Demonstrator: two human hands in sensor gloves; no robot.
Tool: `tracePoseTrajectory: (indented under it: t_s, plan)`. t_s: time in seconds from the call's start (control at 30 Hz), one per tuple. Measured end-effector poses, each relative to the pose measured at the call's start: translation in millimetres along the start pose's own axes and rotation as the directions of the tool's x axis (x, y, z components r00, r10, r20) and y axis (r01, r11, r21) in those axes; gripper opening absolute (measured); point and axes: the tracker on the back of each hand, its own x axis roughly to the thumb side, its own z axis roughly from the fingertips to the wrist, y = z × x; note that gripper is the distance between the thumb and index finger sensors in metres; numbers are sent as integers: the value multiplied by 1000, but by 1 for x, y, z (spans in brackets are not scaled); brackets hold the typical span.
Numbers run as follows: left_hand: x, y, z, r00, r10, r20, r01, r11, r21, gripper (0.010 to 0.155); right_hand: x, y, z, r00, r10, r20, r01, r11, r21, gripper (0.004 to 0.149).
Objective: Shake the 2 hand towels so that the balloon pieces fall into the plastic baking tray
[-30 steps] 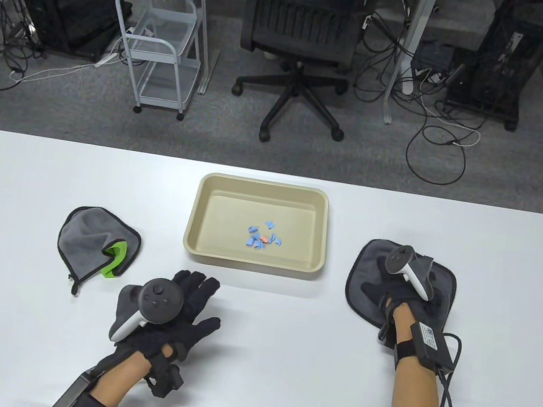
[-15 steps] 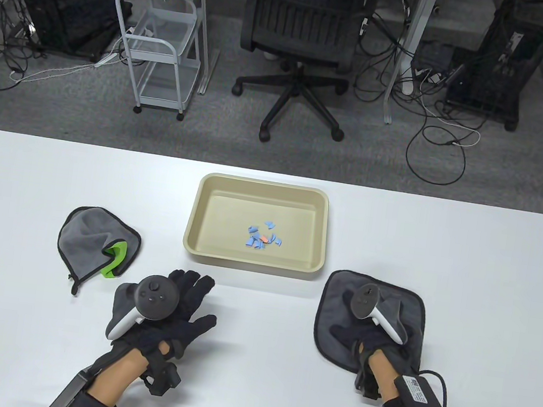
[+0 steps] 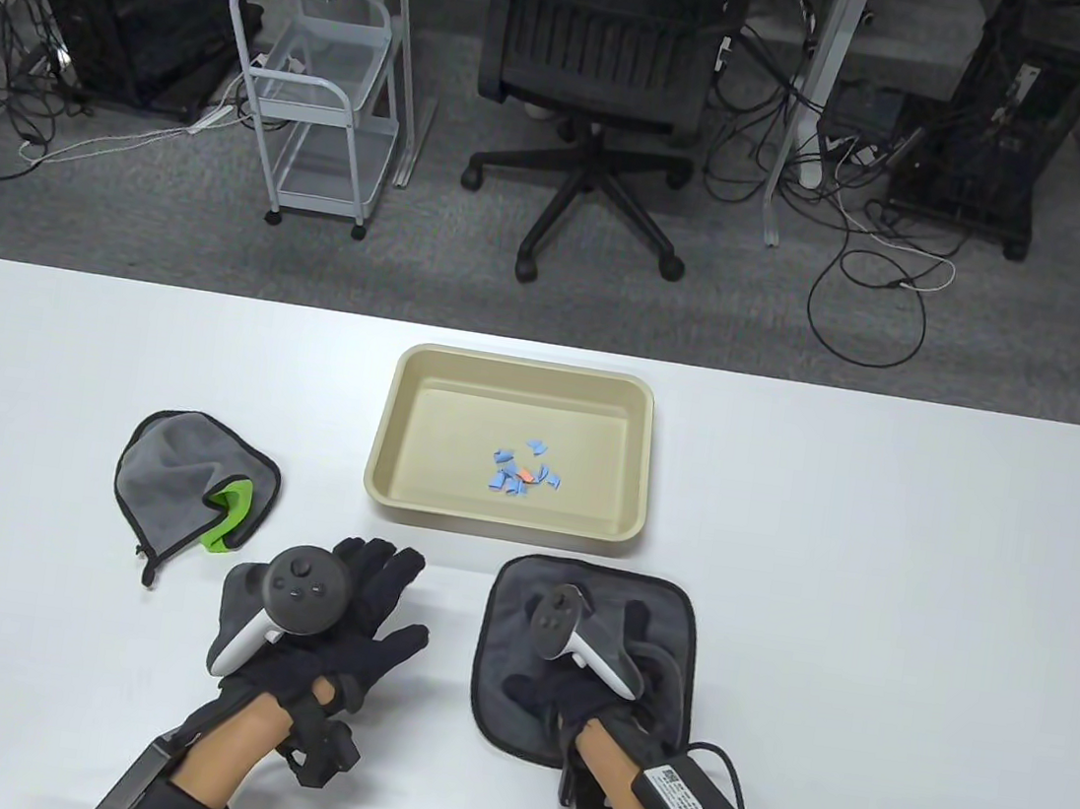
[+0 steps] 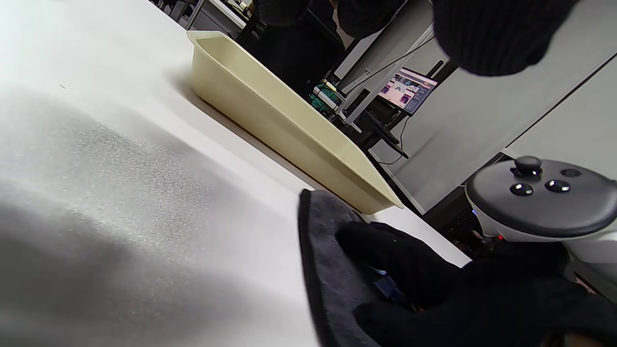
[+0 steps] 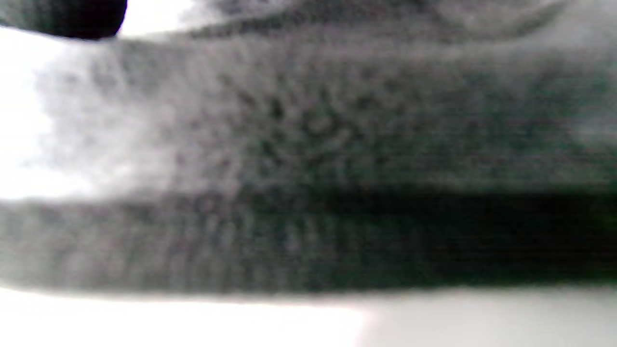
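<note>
On the counter (image 3: 62, 332), just in front of the tray (image 3: 379, 463), my right hand (image 3: 601, 656) lies flat on a dark towel (image 3: 509, 639). My fingers are spread out and press down on the cloth; they do not curl round it. I think a flat hand like this is good for sliding the towel along without spilling what sits on it. In the left wrist view I can see a bit of blue under my glove, maybe balloon pieces, but it is too small to be sure.

My left hand (image 3: 328, 620) rests beside that towel, loose and holding nothing. It sits near so it can help lift a corner.

The other towel (image 3: 178, 471) lies bunched up well to the left of the tray, with a green bit (image 3: 230, 515) showing at its fold. I think that one is done.

Some blue pieces (image 3: 523, 474) and one orange one already lie in the tray. The tray sits in the middle so both towels are close to it.

The right wrist view is only blurry gray cloth.
</note>
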Motion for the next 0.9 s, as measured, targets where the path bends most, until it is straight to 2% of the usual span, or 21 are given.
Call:
tracePoseTrajectory:
  t_s: [0.27, 0.6, 0.7, 0.8, 0.9]
  plan:
    - [-2, 2, 0, 1000, 7, -14, -7, 1000, 1, 80, 44, 11, 5, 999, 6, 52, -6, 1000, -7, 83]
    - [-4, 4, 0, 1000, -15, -13, 15, 1000, 7, 80, 51, 12, 8, 996, 52, 69, -49, 998, -44, 82]
    - [-4, 5, 0, 1000, -25, -17, 25, 1000, 11, 80, 50, 2, 14, 997, 34, 73, -28, 997, -77, 83]
    - [-4, 5, 0, 999, -25, -20, 26, 1000, 13, 80, 41, -18, 26, 993, 4, 117, 15, 986, -163, 81]
    - [-4, 5, 0, 999, -28, -21, 29, 1000, 11, 80, 16, -45, 38, 987, -35, 157, 83, 948, -307, 78]
